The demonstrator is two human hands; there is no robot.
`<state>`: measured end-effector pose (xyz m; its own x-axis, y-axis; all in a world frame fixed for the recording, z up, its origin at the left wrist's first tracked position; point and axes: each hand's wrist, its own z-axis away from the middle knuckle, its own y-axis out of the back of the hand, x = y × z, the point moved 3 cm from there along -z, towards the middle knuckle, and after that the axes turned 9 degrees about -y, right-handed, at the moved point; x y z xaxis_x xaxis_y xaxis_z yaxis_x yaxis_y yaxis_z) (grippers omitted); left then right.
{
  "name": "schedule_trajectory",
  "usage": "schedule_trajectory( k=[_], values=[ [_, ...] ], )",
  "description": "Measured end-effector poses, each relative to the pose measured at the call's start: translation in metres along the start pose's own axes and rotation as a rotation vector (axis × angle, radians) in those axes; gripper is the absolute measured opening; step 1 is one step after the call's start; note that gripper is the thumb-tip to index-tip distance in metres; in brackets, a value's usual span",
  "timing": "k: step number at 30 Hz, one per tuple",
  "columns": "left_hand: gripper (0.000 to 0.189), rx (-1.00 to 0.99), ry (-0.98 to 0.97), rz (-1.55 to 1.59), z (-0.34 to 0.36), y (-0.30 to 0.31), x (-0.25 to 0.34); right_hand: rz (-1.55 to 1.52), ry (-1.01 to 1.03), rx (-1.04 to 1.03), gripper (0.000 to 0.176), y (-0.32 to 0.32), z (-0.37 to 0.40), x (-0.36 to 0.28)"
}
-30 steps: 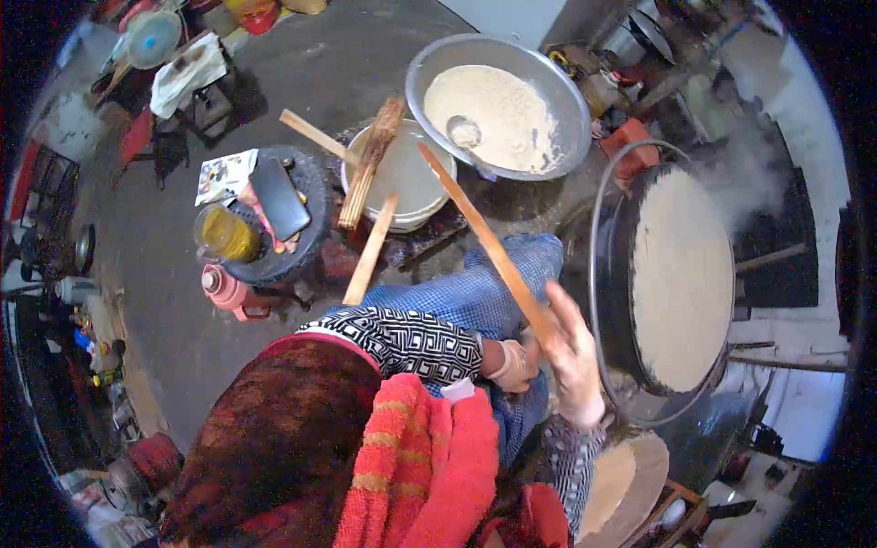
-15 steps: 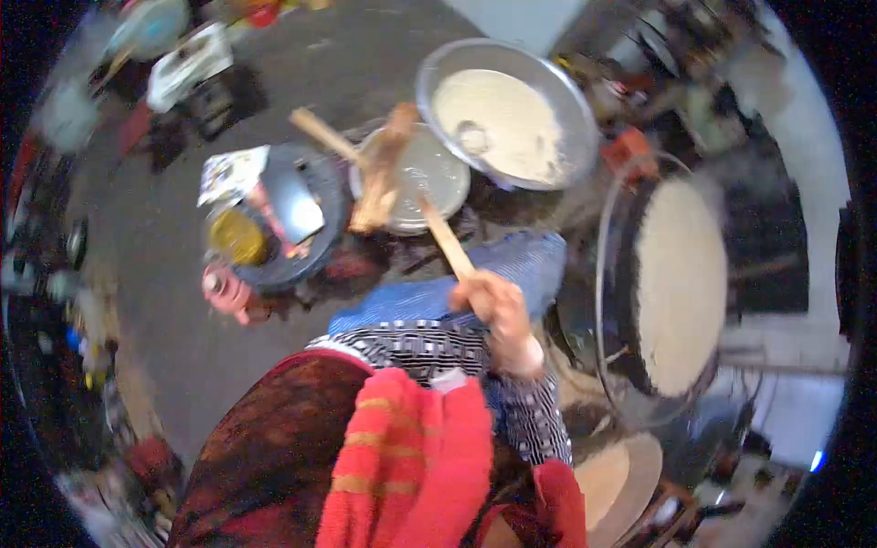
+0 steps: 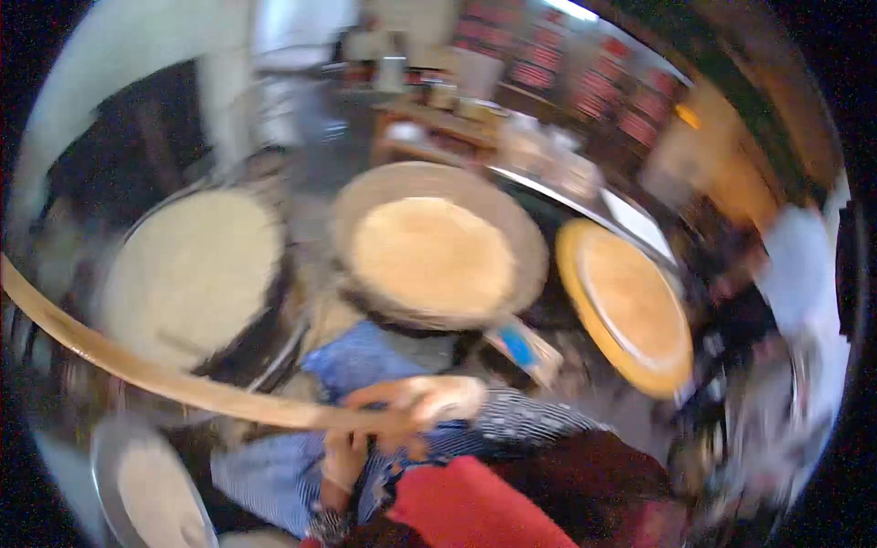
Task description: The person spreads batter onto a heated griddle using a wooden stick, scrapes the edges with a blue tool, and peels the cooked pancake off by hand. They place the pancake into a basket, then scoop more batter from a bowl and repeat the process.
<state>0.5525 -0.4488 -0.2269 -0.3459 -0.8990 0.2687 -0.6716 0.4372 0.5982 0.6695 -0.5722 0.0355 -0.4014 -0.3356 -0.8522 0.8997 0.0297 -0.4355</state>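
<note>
A long flat wooden stick (image 3: 192, 388) runs from the left edge of the view to my lap, passing in front of a round griddle with a pale flat layer (image 3: 196, 274). My right hand (image 3: 420, 402) is closed around its near end. Just below, my left hand (image 3: 343, 457) is also closed on the stick, its fingers partly hidden. Both hands are blurred. At the lower left sits a metal bowl (image 3: 105, 457) with pale batter (image 3: 151, 489) in it.
Ahead stands a wide round pan (image 3: 525, 237) holding a golden flat round (image 3: 434, 256). To its right, another golden round (image 3: 635, 306) lies on a yellow-rimmed tray (image 3: 571, 265). A small box with a blue patch (image 3: 521, 347) is nearby. Shelves (image 3: 438, 137) stand behind.
My view has swung to the right, from the bowls on the floor to the griddle and pans. The stick now points left, and my left hand has come into view on it.
</note>
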Motion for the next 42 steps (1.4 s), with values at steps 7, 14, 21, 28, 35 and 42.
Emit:
schedule_trajectory(
  k=[7,14,21,28,35,42],
  values=[
    [0.030,-0.152,0.287,0.503,-0.019,0.016,-0.007,0.111,0.221,0.659,0.022,0.037,-0.083,0.071],
    [0.022,-0.123,0.414,0.433,-0.059,0.021,0.008,-0.019,0.144,0.805,0.024,0.047,-0.025,0.075],
    [0.037,0.016,0.613,0.170,-0.052,0.020,-0.009,-0.036,-0.043,0.646,0.028,0.106,-0.054,0.145],
    [0.020,-0.613,0.861,0.336,-0.065,-0.070,-0.016,0.583,0.370,0.888,0.020,0.141,-0.066,0.183],
    [0.053,-0.731,0.392,-0.084,0.000,-0.094,-0.016,0.281,0.090,0.553,0.037,0.153,-0.038,0.168],
    [0.067,-0.774,0.500,0.014,-0.067,-0.078,0.010,0.179,-0.004,0.562,0.041,0.159,-0.020,0.145]
  ],
)
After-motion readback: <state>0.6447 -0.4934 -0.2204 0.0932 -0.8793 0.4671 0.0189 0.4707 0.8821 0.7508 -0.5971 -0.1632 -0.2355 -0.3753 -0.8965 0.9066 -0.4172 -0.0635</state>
